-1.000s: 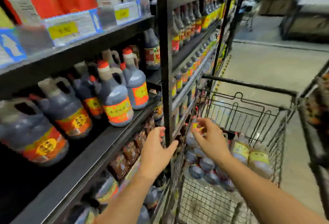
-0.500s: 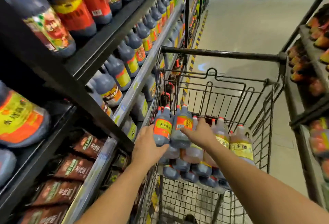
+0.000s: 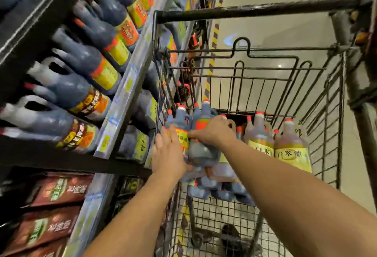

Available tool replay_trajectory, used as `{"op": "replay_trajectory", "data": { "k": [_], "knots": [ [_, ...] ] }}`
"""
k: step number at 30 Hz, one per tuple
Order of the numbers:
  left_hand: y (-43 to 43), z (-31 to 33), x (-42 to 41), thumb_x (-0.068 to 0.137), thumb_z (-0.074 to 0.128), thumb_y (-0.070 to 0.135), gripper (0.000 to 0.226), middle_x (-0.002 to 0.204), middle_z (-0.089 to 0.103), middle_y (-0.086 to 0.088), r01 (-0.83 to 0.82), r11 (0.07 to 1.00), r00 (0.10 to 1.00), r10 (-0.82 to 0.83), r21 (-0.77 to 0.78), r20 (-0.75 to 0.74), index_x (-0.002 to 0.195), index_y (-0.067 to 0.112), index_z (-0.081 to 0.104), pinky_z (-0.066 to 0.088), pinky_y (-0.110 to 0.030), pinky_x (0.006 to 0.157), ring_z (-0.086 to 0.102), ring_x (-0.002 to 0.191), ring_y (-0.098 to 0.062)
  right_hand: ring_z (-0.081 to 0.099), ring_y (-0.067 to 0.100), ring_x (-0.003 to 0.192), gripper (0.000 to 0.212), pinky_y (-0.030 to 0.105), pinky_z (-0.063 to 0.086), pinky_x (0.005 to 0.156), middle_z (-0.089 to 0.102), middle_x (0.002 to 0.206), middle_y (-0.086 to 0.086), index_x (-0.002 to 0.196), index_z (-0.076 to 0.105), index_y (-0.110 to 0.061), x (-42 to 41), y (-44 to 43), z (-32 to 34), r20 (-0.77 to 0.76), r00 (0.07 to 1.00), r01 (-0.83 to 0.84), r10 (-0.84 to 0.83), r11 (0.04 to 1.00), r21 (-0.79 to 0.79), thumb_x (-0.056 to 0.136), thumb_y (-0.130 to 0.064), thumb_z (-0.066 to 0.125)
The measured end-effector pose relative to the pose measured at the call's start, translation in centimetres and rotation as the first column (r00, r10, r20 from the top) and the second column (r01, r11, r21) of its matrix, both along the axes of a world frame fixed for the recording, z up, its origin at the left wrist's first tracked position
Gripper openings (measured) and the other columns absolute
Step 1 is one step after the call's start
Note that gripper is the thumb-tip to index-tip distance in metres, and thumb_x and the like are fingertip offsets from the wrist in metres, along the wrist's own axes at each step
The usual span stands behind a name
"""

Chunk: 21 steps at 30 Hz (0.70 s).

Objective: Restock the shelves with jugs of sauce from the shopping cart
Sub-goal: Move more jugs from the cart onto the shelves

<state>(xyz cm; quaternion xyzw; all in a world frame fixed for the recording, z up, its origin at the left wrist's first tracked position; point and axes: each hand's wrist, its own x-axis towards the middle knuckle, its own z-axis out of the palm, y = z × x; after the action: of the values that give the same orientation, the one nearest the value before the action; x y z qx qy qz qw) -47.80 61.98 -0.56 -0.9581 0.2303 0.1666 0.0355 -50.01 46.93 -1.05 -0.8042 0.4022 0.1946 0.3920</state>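
Beside black metal shelves (image 3: 61,159), pickup from the black wire shopping cart (image 3: 265,69) seems underway — left hand (image 3: 168,154) flat-fingered against, right hand (image 3: 214,132) curled over, dark red-capped plastic sauce jugs (image 3: 201,154) — next likely needs a steady two-handed lift.

The shopping cart (image 3: 265,85) stands before me, its left side just beside the shelves (image 3: 40,158). A row of jugs (image 3: 67,91) lines the shelf on my left, with packets (image 3: 59,189) on the shelf below. In the cart, against its left wall, two stand side by side: my left hand (image 3: 169,154) lies flat on the left jug (image 3: 180,123), my right hand (image 3: 214,132) curls over the right jug (image 3: 202,150). Further jugs (image 3: 291,146) stand to their right; lower jugs (image 3: 214,187) seem to lie beneath.
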Motion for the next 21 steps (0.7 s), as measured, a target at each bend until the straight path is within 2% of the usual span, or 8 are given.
{"op": "replay_trajectory", "data": {
  "k": [2, 4, 8, 13, 18, 21],
  "knots": [
    [-0.2, -0.1, -0.1, 0.068, 0.081, 0.049, 0.127, 0.160, 0.007, -0.018, -0.008, 0.999, 1.000, 0.007, 0.040, 0.017, 0.152, 0.010, -0.005, 0.025, -0.043, 0.114, 0.013, 0.146, -0.034, 0.044, 0.034, 0.124, 0.119, 0.045, 0.048, 0.096, 0.037, 0.139, 0.019, 0.144, 0.024, -0.001, -0.2, -0.5, 0.2, 0.003, 1.000, 0.019, -0.019, 1.000, 0.008, 0.060, -0.074, 0.068],
    [-0.7, -0.1, 0.0, 0.065, 0.081, 0.055, 0.127, 0.157, 0.016, -0.019, -0.026, 0.998, 0.999, 0.024, 0.054, 0.039, 0.151, 0.011, -0.001, 0.029, -0.043, 0.111, 0.019, 0.143, -0.034, 0.045, 0.033, 0.122, 0.113, 0.042, 0.048, 0.093, 0.042, 0.134, 0.016, 0.142, 0.026, -0.002, -0.5, -1.2, 0.7, 0.007, 0.998, 0.056, -0.057, 0.998, 0.042, 0.062, -0.069, 0.070],
    [-2.5, 0.1, 0.3, 0.065, 0.078, 0.060, 0.120, 0.142, 0.034, -0.017, -0.063, 0.991, 0.993, 0.050, 0.115, 0.109, 0.147, 0.011, 0.005, 0.039, -0.040, 0.099, 0.031, 0.132, -0.032, 0.056, 0.032, 0.110, 0.116, 0.045, 0.052, 0.089, 0.054, 0.125, 0.014, 0.137, 0.028, -0.004, -1.4, -2.9, 1.7, 0.041, 0.994, 0.091, -0.097, 0.990, 0.111, 0.048, -0.064, 0.072],
    [-4.3, -0.5, 0.8, 0.075, 0.072, 0.054, 0.119, 0.137, 0.041, -0.017, -0.132, 0.967, 0.985, 0.103, 0.219, 0.140, 0.152, 0.013, -0.009, 0.041, -0.040, 0.084, 0.030, 0.123, -0.029, 0.059, 0.031, 0.104, 0.113, 0.048, 0.053, 0.087, 0.057, 0.118, 0.009, 0.140, 0.025, -0.009, -4.1, -4.7, 2.8, 0.060, 0.995, 0.073, -0.081, 0.990, 0.122, 0.053, -0.059, 0.078],
    [-4.8, 0.0, 0.6, 0.074, 0.077, 0.038, 0.110, 0.141, 0.036, -0.013, -0.254, 0.960, 0.965, 0.243, 0.119, 0.095, 0.152, 0.022, 0.002, 0.040, -0.048, 0.087, 0.025, 0.130, -0.031, 0.058, 0.024, 0.090, 0.089, 0.038, 0.052, 0.074, 0.055, 0.102, 0.003, 0.123, 0.036, -0.011, -7.0, -5.7, 3.0, 0.101, 0.990, 0.088, -0.096, 0.993, 0.077, 0.058, -0.055, 0.078],
    [-4.7, 0.5, -0.4, 0.073, 0.080, 0.037, 0.108, 0.145, 0.032, -0.006, -0.231, 0.973, 0.971, 0.230, 0.012, 0.069, 0.149, 0.025, 0.005, 0.041, -0.054, 0.088, 0.033, 0.130, -0.036, 0.056, 0.019, 0.081, 0.076, 0.035, 0.051, 0.068, 0.055, 0.091, 0.001, 0.109, 0.044, -0.014, -8.3, -5.7, 3.0, 0.143, 0.983, 0.107, -0.111, 0.994, 0.036, 0.054, -0.051, 0.081]
  ]
}}
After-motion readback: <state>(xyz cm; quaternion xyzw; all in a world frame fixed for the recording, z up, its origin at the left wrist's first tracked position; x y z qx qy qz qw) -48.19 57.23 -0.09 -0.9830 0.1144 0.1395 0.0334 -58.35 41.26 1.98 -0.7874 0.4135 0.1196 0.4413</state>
